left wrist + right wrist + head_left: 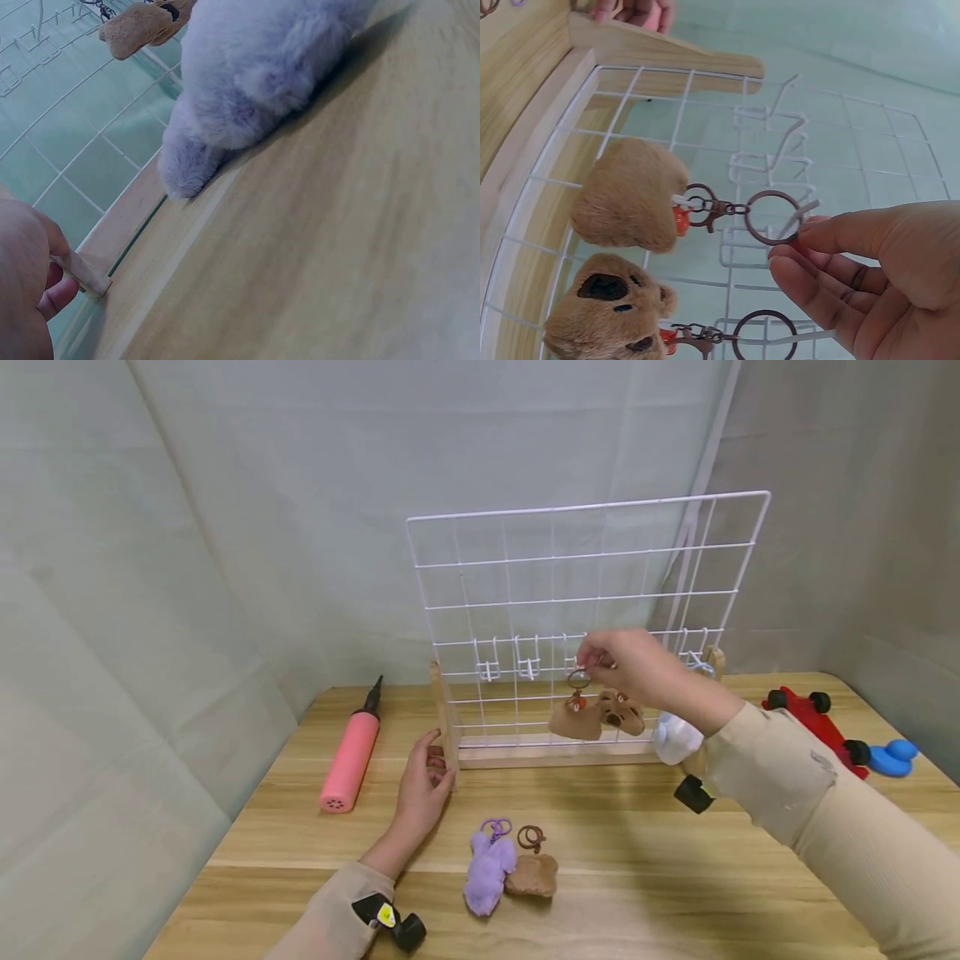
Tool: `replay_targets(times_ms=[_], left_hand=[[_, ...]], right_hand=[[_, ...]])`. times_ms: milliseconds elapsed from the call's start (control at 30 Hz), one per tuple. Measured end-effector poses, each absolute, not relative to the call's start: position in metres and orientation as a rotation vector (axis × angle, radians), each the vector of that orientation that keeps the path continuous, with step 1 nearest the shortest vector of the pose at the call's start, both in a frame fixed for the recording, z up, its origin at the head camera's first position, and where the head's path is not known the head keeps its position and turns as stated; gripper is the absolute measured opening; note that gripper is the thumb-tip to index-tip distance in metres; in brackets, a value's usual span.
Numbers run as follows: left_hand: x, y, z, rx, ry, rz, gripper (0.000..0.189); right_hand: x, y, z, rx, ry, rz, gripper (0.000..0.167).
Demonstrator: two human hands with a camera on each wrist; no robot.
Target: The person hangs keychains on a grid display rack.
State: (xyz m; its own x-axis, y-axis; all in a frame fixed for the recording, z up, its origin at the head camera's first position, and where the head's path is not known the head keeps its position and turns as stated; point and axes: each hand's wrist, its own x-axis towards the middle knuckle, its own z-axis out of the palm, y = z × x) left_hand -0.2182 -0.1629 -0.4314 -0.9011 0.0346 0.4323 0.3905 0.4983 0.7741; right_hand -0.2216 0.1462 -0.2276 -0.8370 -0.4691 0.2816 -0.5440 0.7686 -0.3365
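My right hand pinches the dark metal ring of a brown plush keychain at the white wire grid rack. A white hook passes through that ring in the right wrist view. Beside it hangs a second brown plush keychain with a dark nose, its ring on another hook. My left hand grips the wooden side support at the rack's left end. In front of the rack, a purple plush keychain and a brown plush keychain lie on the table.
Further hooks stick out from the grid's left part. A white plush hangs at the right end, partly behind my forearm. A pink hand pump lies left; a red toy car and a blue toy sit right.
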Motion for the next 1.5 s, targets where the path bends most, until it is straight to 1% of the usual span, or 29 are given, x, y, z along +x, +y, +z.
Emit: replay_targets(times_ms=[300,600,800,1167,1500], left_hand=[[-0.218,-0.163,-0.433,-0.369,-2.363,-1.351,0.061],[-0.217,-0.161,-0.432,-0.365,-2.365,-1.351,0.061],[-0.217,-0.159,-0.43,-0.376,-2.367,-1.344,0.06],[-0.214,-0.16,-0.429,-0.363,-2.374,-1.367,0.06],[-0.215,-0.161,-0.43,-0.344,-2.377,-1.355,0.062]], right_hand=[[-0.212,0.151,-0.222,0.795,-2.732,0.674,0.011],[-0.192,0.155,-0.222,0.785,-2.692,0.704,0.011],[-0.178,0.156,-0.226,0.814,-2.645,0.741,0.016],[-0.16,0.154,-0.238,0.88,-2.537,0.723,0.018],[-0.152,0.145,-0.259,1.006,-2.395,0.819,0.021]])
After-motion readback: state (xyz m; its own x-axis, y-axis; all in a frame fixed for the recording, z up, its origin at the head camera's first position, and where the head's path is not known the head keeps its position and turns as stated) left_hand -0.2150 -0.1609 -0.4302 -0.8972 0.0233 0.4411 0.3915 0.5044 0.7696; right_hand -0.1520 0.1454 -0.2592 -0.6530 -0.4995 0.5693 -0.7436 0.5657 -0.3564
